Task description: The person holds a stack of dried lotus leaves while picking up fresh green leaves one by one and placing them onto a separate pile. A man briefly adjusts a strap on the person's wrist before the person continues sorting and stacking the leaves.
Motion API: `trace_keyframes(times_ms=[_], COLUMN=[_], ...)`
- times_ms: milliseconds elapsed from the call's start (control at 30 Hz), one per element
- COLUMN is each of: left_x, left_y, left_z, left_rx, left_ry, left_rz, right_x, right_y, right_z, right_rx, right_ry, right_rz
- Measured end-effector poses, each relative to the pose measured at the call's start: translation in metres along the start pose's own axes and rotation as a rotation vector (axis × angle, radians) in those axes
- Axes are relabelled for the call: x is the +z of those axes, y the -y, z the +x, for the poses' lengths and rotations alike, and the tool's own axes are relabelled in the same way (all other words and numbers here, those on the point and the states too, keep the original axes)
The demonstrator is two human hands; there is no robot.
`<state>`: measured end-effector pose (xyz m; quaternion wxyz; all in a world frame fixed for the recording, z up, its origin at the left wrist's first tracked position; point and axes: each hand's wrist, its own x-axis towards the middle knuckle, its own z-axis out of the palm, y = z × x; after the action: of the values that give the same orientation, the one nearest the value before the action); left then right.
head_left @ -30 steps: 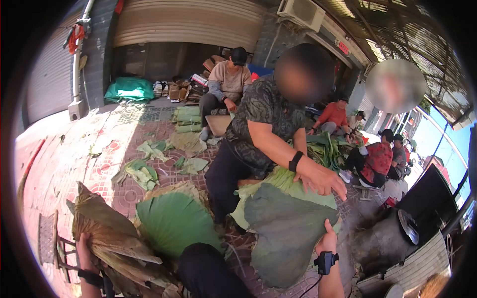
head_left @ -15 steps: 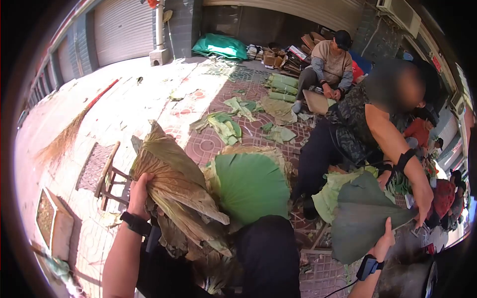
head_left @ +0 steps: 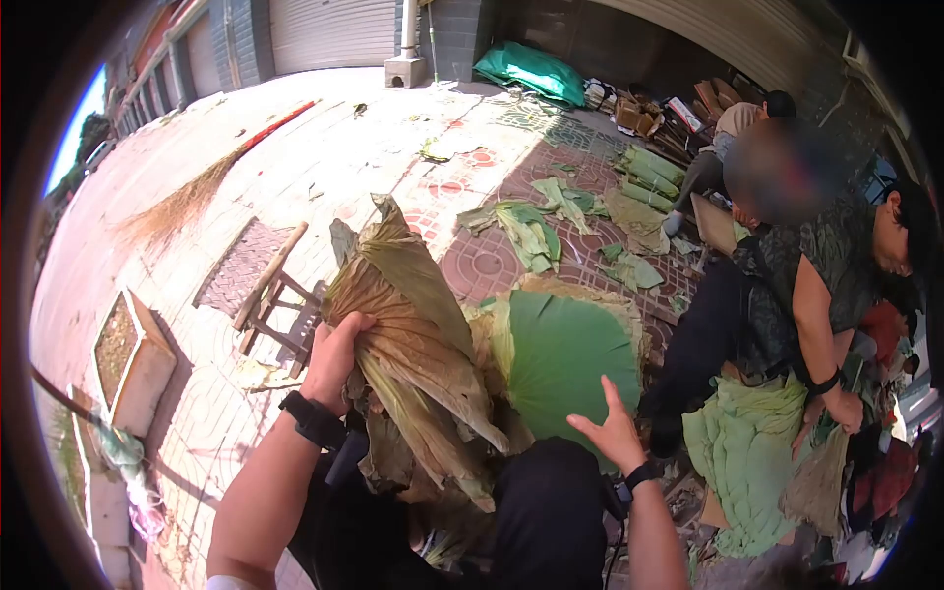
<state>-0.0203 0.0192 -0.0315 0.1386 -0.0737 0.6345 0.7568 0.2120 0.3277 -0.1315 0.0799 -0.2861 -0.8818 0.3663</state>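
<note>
My left hand [head_left: 336, 359] grips a bundle of dried, folded brown lotus leaves [head_left: 418, 320] over my lap, with the thumb on top. To its right, a broad green lotus leaf [head_left: 562, 354] lies flat on paler, older leaves that show around its edge. My right hand [head_left: 612, 428] is empty, its thumb and fingers apart, close over the front right edge of that green leaf. My knee in dark trousers [head_left: 551, 501] is between the two hands.
At the right a co-worker [head_left: 821, 285] bends over a pile of pale green leaves [head_left: 747, 442]. Another person sits behind, near rolled leaf bundles [head_left: 649, 175]. Loose leaves [head_left: 526, 231] litter the paving. A wooden stool [head_left: 270, 285], a broom [head_left: 211, 182] and a planter box [head_left: 133, 364] stand left.
My right hand has let go of a dark green leaf at the right and moved left to the flat green leaf. My left hand keeps its bundle. The view has turned left.
</note>
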Motion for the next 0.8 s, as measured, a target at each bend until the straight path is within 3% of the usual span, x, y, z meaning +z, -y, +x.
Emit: trace_keyframes(times_ms=[100, 200, 233, 267, 300, 333, 433, 533, 733, 800], left_x=[0.007, -0.001, -0.011, -0.014, -0.015, -0.019, -0.024, -0.025, -0.023, -0.023], left_y=[-0.022, -0.020, 0.013, 0.000, 0.003, -0.003, -0.009, -0.001, 0.018, 0.028], left_z=[-0.019, -0.021, 0.009, 0.002, 0.003, 0.001, -0.003, 0.004, 0.021, 0.032], left_rx=[-0.038, -0.041, 0.065, 0.060, 0.046, 0.070, 0.085, 0.128, 0.256, 0.232], left_ry=[0.296, 0.031, 0.142, 0.257, 0.248, 0.260, 0.270, 0.308, 0.291, 0.202], left_rz=[-0.113, 0.078, 0.030, 0.032, -0.037, -0.002, -0.017, -0.047, -0.068, 0.037], right_x=[0.028, 0.061, 0.070, 0.080, 0.074, 0.081, 0.109, 0.120, 0.087, 0.074], right_y=[0.013, 0.036, 0.048, 0.053, 0.100, 0.108, 0.060, 0.021, 0.016, 0.013], right_z=[0.034, 0.046, 0.046, 0.050, 0.038, 0.021, 0.040, 0.048, 0.058, 0.059], right_rx=[-0.067, -0.141, -0.110, -0.024, 0.047, -0.072, -0.072, -0.166, -0.224, -0.208], right_ry=[0.112, 0.159, 0.191, 0.259, 0.317, 0.224, 0.207, 0.118, 0.296, 0.368], right_rz=[-0.305, -0.534, -0.589, -0.625, -0.659, -0.910, -0.961, -0.927, -0.756, -0.326])
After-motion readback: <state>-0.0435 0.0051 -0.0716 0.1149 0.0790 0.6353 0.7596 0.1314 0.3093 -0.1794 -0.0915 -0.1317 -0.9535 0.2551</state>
